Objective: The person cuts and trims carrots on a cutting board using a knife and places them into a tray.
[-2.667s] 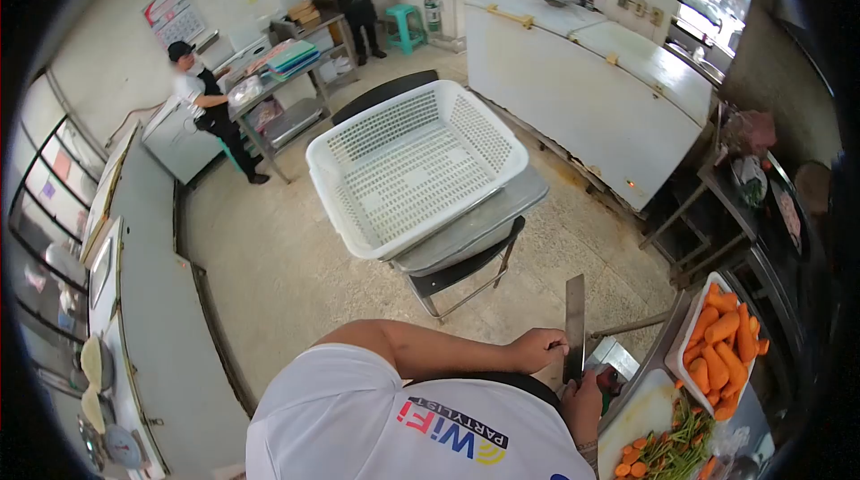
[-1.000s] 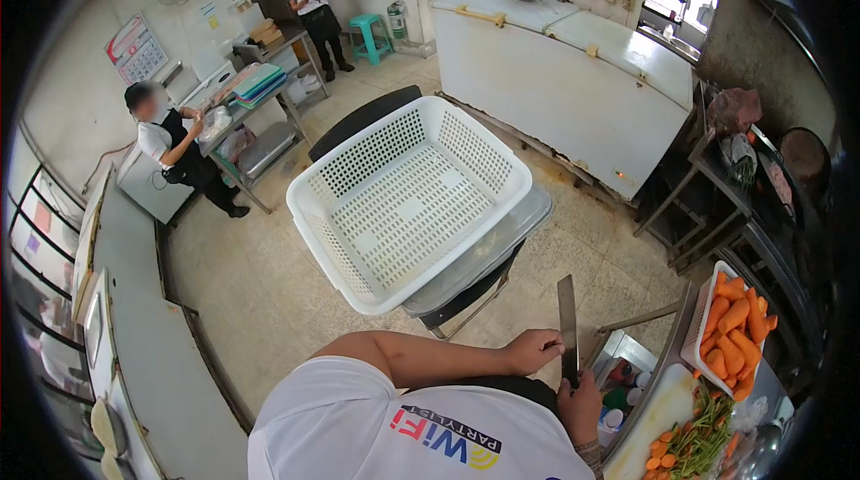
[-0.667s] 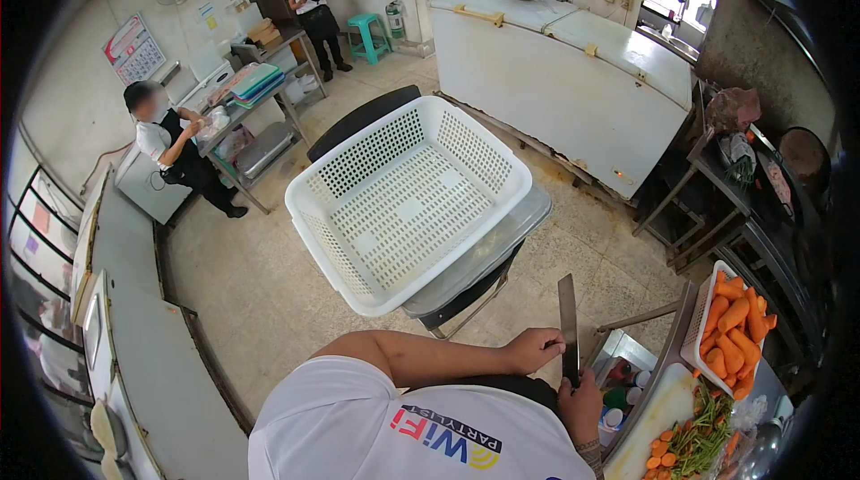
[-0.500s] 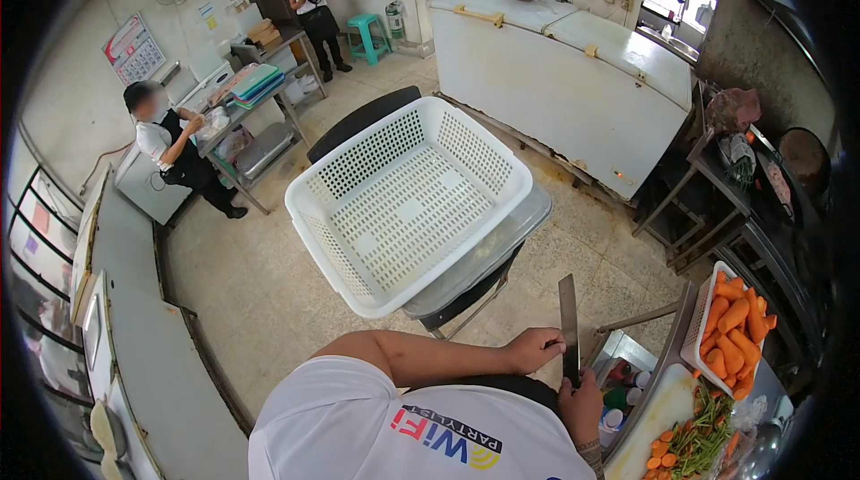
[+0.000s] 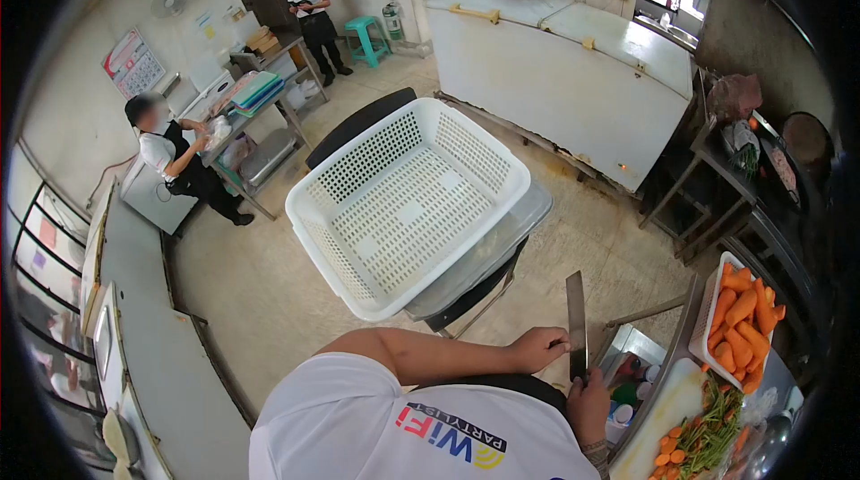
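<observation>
My right hand (image 5: pixel 589 407) is closed round the handle of a large kitchen knife (image 5: pixel 576 323), whose long, broad blade points up and away from me. Beside the blade, my left hand (image 5: pixel 540 350) is closed with the thumb side toward the knife. Something small and dark shows at its fingertips, but I cannot make out what it is. To the right of my right hand lies a white cutting board (image 5: pixel 649 410) with sliced carrots (image 5: pixel 667 453) and cut green beans (image 5: pixel 710 431). Behind these stands a white basket (image 5: pixel 706 323) full of peeled carrots (image 5: pixel 742 323).
A big white perforated crate (image 5: pixel 408 211) rests on a chair (image 5: pixel 528 220) before me. White chest freezers (image 5: pixel 564 77) stand behind it. Bottles (image 5: pixel 627 399) sit below the counter at right. Two people (image 5: pixel 184 153) are at the left and back, one beside a metal table (image 5: pixel 260 113).
The camera view has shifted slightly. My hands and the knife keep nearly the same pose. At the left table, the person has turned and shifted a little, handling a plastic bag.
</observation>
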{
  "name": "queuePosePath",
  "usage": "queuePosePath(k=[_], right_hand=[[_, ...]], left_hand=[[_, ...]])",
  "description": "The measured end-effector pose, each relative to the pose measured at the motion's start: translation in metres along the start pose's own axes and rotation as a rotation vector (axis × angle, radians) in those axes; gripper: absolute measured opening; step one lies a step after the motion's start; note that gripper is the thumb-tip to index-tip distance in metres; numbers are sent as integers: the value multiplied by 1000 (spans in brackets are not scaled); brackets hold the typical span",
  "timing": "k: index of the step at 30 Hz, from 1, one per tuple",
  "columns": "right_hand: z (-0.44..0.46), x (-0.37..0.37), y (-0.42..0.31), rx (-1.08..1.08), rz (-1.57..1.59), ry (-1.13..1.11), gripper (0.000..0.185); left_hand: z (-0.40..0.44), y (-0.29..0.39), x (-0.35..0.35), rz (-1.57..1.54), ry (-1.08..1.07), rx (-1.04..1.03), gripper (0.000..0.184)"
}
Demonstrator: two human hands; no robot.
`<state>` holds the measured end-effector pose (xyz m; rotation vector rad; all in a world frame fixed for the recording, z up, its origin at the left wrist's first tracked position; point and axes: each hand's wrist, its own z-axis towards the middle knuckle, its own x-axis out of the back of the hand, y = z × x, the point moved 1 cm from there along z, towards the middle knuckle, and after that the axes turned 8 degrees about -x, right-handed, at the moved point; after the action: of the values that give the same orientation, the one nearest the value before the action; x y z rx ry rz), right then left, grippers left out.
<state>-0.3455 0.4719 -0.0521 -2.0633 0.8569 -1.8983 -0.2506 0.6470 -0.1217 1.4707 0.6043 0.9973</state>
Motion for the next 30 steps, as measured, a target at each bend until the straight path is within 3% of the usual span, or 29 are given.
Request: queuePosePath(k=[12, 26, 30], right_hand=[[-5, 40, 56, -96, 18, 0, 27], [2, 88, 129, -126, 13, -44, 31], [-13, 92, 166, -123, 96, 74, 29]], left_hand=[[31, 12, -65, -14, -13, -142, 19], [62, 40, -129, 2, 9, -105, 17], [73, 22, -166, -35, -85, -121, 16]])
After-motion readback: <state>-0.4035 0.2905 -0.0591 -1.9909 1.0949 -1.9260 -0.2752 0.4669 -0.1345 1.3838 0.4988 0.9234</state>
